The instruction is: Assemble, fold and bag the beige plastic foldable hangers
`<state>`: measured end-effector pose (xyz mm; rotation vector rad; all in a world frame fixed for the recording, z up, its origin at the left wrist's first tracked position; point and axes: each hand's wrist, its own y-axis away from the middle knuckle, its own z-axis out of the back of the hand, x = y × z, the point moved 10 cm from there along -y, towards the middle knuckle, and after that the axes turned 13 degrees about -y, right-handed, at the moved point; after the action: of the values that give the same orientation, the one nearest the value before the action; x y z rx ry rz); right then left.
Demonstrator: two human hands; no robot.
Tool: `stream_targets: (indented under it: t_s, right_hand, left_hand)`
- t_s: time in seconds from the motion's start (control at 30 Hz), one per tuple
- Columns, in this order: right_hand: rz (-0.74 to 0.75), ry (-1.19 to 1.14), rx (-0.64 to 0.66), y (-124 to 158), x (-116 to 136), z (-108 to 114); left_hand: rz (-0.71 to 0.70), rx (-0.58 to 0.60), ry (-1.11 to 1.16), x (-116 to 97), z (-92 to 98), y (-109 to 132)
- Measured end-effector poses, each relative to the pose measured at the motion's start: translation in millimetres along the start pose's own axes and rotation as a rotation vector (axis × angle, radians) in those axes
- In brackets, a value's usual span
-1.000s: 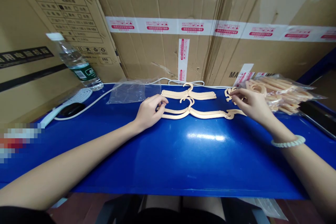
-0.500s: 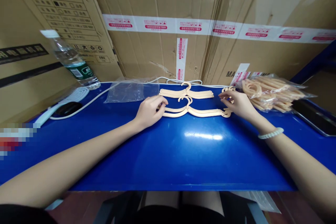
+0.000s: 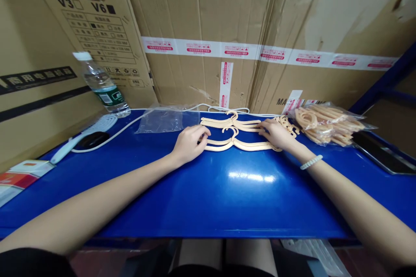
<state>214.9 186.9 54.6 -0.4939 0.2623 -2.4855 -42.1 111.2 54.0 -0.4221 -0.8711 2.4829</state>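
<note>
Two sets of pale peach clothes hangers lie one behind the other on the blue table. My left hand (image 3: 191, 143) is closed at the left end of the near hangers (image 3: 250, 146), thumb and fingers curled round the tip. My right hand (image 3: 277, 133) has its fingertips on the right end of the far hangers (image 3: 214, 122), the thumb side toward the near set. The far hangers' arms are slightly fanned apart. Beside my right hand, small curled peach pieces (image 3: 286, 124) lie in a loose heap, partly hidden by it.
A clear bag of peach hanger parts (image 3: 328, 125) lies at the right, with a dark phone-like slab (image 3: 383, 151) nearby. Left are a water bottle (image 3: 105, 88), a hairbrush (image 3: 73, 140), a dark oval object (image 3: 93, 140), a white cable and an empty plastic bag (image 3: 159, 120). Cardboard boxes (image 3: 191, 78) wall the back.
My right hand has moved left from the loose pieces onto the right end of the far hangers, whose arms have shifted apart. My left hand stays on the near hangers. The view has tilted up.
</note>
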Motion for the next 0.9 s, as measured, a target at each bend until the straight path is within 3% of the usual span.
stream_targets:
  t_s: [0.3,0.53,0.67,0.73,0.9]
  right_hand:
    - [-0.091,-0.053,-0.06,1.2,-0.7,16.6]
    - [-0.135,-0.262,-0.218,31.4,-1.5,60.6]
    - [-0.17,-0.403,-0.111,46.6,1.6,61.5]
    - [-0.135,-0.409,-0.072,47.4,10.1,59.1]
    - [-0.063,-0.405,0.02,43.9,32.1,40.5]
  left_hand:
    - [-0.014,-0.023,0.006,-0.6,-0.3,0.1]
    - [-0.005,-0.155,0.025,-1.3,14.7,-0.1]
    - [0.025,-0.36,0.046,-4.9,42.8,4.7]
    - [0.009,-0.407,0.046,-10.9,50.9,7.3]
    - [-0.163,-0.283,-0.012,-35.6,38.3,7.8]
